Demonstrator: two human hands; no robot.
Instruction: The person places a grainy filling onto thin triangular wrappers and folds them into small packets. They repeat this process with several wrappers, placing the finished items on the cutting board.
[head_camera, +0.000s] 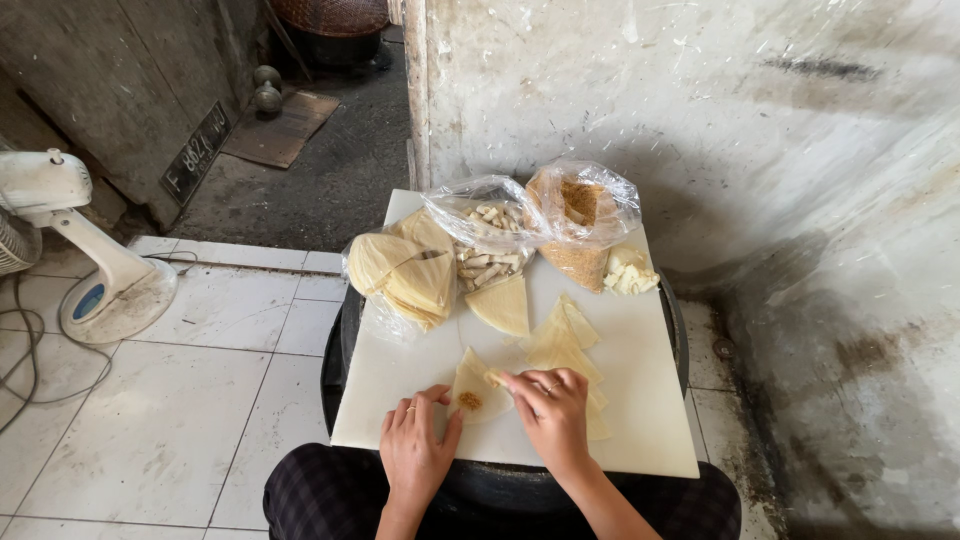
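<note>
Left hand (415, 450) lying flat, pinning wrapper (472, 385) edge on white board (400, 370), right hand (552, 412) pinching a cheese stick (493, 378) over the wrapper, crumb filling (469, 401) sitting between both hands.

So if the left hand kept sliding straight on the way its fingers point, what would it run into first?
The left hand lies on the white board, fingers pointing up and slightly right. Its thumb already touches the triangular wrapper with its spot of filling, so it would probably meet that wrapper first. Further on lies the bag of wrappers.
</note>
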